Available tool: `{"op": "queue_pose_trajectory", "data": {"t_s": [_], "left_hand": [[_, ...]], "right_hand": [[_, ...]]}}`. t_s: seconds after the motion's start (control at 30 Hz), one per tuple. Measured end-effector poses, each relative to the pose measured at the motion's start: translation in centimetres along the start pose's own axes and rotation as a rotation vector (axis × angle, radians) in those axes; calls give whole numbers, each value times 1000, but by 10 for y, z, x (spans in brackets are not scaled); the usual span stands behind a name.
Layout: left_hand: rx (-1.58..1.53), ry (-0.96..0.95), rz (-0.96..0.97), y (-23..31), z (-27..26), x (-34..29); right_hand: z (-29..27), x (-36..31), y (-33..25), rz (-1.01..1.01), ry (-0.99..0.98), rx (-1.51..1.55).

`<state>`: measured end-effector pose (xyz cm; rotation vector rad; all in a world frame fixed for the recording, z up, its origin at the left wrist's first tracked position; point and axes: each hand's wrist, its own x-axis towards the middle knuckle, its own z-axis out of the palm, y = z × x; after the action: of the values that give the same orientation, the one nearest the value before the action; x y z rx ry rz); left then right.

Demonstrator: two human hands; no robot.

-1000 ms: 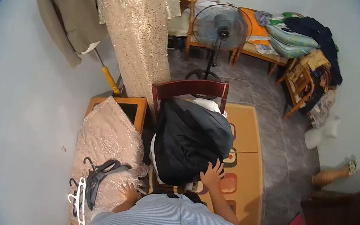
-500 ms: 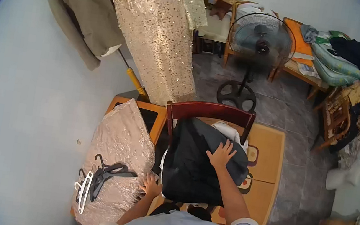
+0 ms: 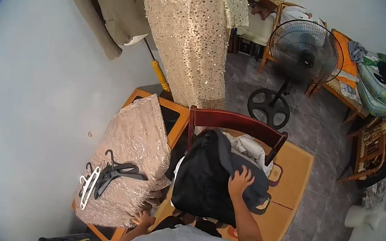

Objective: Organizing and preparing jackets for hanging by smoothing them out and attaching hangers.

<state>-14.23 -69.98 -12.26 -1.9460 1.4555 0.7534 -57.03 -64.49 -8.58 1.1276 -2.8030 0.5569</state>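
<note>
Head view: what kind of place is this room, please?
Probably a home tailoring or clothes-sorting room. A sequinned dress and a jacket hang on the wall, hangers lie on folded beige fabric, and clothes are piled on a bench. The right hand rests on a dark garment on a chair.

A dark grey garment (image 3: 209, 177) lies heaped on the seat of the dark wooden chair (image 3: 237, 123).

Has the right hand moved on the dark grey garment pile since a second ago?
Yes. The right hand has gone from the dark grey garment pile's near edge up toward the dark red wooden chair back.
</note>
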Motion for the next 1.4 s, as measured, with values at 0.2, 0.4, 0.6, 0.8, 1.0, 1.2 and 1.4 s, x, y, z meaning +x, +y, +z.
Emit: {"op": "queue_pose_trajectory", "data": {"t_s": [0.2,0.4,0.6,0.8,1.0,1.2,1.4], "left_hand": [[23,77,251,65,-17,-1],[77,472,866,176,-59,-15],[111,615,1331,260,-111,-87],[105,577,1552,249,-92,-88],[0,365,1998,172,-104,-116],[13,-334,2371,149,-139,-126],[455,37,2438,169,-102,-137]], "right_hand": [[-23,-67,31,132,15,70],[-81,-75,33,196,211,110],[-130,-105,26,99,340,78],[-162,-153,-24,173,528,-73],[-196,-186,-61,625,776,-500],[-234,-231,-94,665,1009,-745],[-254,-285,-154,560,1075,-932]]}}
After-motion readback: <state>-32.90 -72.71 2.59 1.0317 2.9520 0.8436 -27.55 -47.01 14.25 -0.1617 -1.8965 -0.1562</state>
